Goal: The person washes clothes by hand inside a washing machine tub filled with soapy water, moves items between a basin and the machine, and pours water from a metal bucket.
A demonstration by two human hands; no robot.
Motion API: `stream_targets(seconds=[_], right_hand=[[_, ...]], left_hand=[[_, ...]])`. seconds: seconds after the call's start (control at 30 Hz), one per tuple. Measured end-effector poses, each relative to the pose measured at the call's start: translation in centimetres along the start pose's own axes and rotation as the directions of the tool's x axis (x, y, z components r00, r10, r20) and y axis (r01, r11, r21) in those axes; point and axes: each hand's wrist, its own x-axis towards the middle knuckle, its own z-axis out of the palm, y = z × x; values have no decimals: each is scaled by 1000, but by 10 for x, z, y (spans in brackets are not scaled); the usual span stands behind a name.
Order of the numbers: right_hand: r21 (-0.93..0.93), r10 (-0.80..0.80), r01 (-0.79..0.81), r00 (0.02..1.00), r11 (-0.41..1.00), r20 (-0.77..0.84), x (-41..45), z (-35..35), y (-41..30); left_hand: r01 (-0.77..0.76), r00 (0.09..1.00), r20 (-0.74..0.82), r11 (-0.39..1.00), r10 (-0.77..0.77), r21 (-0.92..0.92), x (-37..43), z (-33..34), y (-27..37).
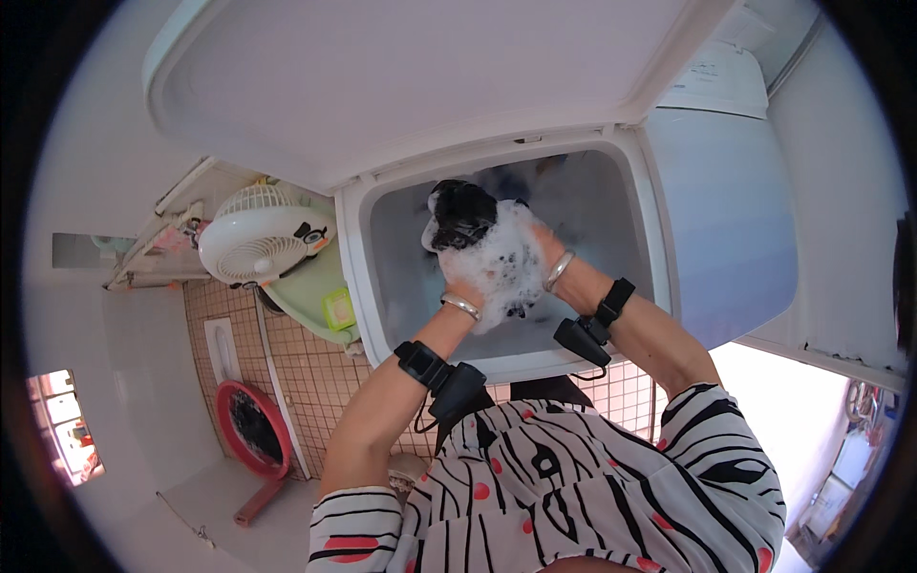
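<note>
A bunched black cloth [464,213] covered in soap foam [512,258] is lifted over the grey basin of a white lidded tub [362,301]. My left hand [458,276] grips its left side, just below the dark bulge. On the right, my right hand [546,247] presses into the foamy part. Suds hide most of the fingers of both hands. Each wrist wears a silver bangle and a black strapped device. Cloudy water fills the basin, and dark cloth shows faintly beneath it at the back.
The tub's raised lid [430,71] stands behind it. A white-and-blue appliance [731,222] adjoins the right side. Leftward are a white fan [261,247], a green soap box [338,309] and a light green surface [304,297]. A red basin [285,437] holding dark contents sits on the tiled floor.
</note>
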Motion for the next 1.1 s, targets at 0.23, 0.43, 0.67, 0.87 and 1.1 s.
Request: stream_targets(seconds=[0.23,0.43,0.67,0.87,1.1], right_hand=[[825,539,-365,837,433,87,-5,5,-7],[496,379,-300,923,814,-64,-14,-4,-74],[402,594,-451,709,797,-380,-39,33,-112],[357,544,-451,807,818,-229,-48,3,-87],[171,587,-562,763,809,-270,-41,22,-54]], left_hand=[[-71,969,-212,967,125,243,1,6,2],[-35,913,-356,830,-200,-557,12,-3,-19],[25,915,-60,205,-399,-978,-55,-80,-20],[77,798,25,60,-602,-995,-196,-143,-21],[-340,695,-130,-163,-707,-926,-361,-167,-168]])
